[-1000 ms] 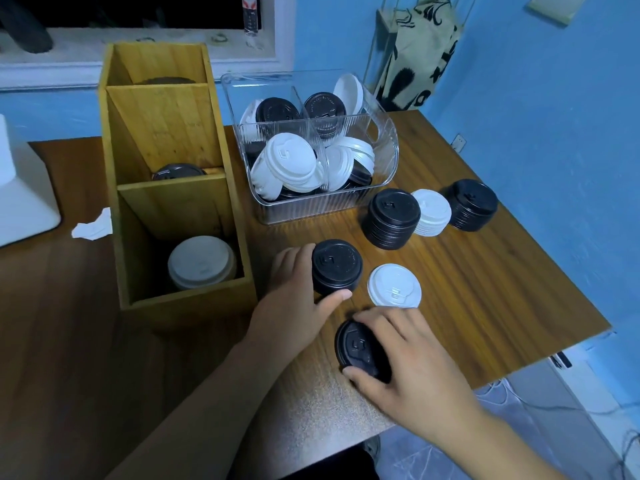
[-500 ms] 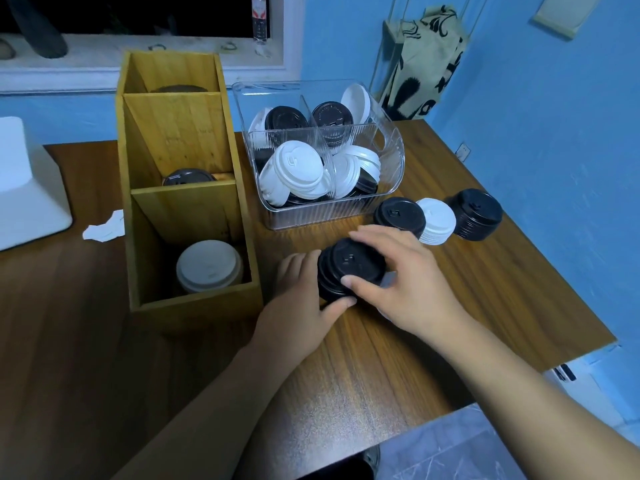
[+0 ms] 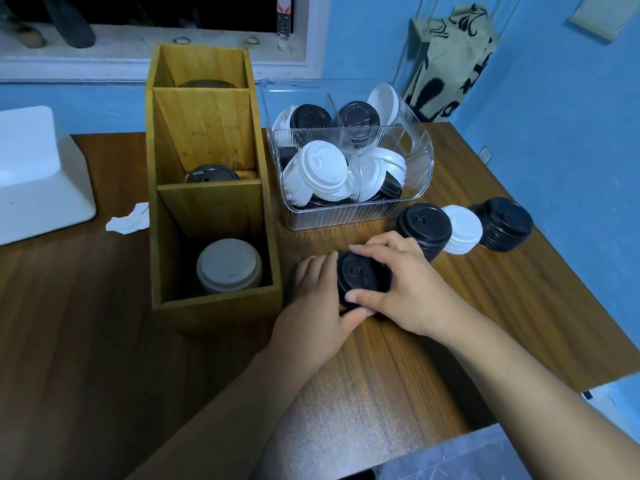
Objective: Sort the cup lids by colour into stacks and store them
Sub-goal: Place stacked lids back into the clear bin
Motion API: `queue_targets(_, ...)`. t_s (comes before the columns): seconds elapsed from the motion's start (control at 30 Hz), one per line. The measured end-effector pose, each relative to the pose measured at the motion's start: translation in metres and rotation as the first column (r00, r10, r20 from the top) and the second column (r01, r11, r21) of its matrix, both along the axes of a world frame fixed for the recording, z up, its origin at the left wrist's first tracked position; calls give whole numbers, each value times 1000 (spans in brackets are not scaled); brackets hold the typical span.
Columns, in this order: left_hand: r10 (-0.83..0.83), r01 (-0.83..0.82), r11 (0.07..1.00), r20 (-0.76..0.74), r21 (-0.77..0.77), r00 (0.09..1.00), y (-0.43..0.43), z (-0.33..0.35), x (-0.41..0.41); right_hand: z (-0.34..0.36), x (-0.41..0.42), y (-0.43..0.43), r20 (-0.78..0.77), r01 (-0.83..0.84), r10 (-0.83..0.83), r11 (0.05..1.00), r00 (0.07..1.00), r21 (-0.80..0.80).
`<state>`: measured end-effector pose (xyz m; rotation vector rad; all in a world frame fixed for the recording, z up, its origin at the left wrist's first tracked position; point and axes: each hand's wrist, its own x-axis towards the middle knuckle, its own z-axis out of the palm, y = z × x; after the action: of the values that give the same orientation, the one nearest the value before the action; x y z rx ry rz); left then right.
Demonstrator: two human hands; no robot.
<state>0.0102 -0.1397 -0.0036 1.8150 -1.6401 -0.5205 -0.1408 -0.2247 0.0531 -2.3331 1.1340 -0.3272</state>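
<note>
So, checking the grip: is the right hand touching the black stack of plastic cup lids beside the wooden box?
Touching. The head view shows the right hand curled over the black stack of plastic cup lids, thumb on its near rim.

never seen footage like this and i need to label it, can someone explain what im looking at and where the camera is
There is no machine: a person works with two bare hands. Every picture comes from one wide-angle camera on their head, looking down at a wooden table. The left hand and right hand both grip a short black stack of cup lids. Beyond it stand a taller black stack, a white stack and a far black stack. A clear bin holds unsorted black and white lids. The wooden organiser has white lids in its front compartment and dark lids in the middle one.
</note>
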Motion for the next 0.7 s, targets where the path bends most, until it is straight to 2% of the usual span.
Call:
queue_targets(0.27,-6,7,999,17,-52,1000,1,-3,1,9,6,-10,-197,-94,88,995,976,-19)
queue_targets(0.37,-6,6,998,16,-59,1000,1,-3,0,18,6,-16,-221,-153,146,988,964,-18)
queue_targets(0.43,3,-1,998,25,-59,1000,1,-1,-1,30,11,-26,-133,-149,143,988,981,-38)
queue_targets(0.57,19,-19,1000,28,1,999,2,2,-1,66,45,-59,137,10,2,996,991,-85)
queue_targets(0.63,24,-24,1000,16,11,1000,2,3,-1,79,68,-81,192,42,-17,991,981,-124)
queue_targets(0.7,26,-27,1000,7,13,1000,2,3,-1,85,91,-108,183,66,-35,983,982,-168)
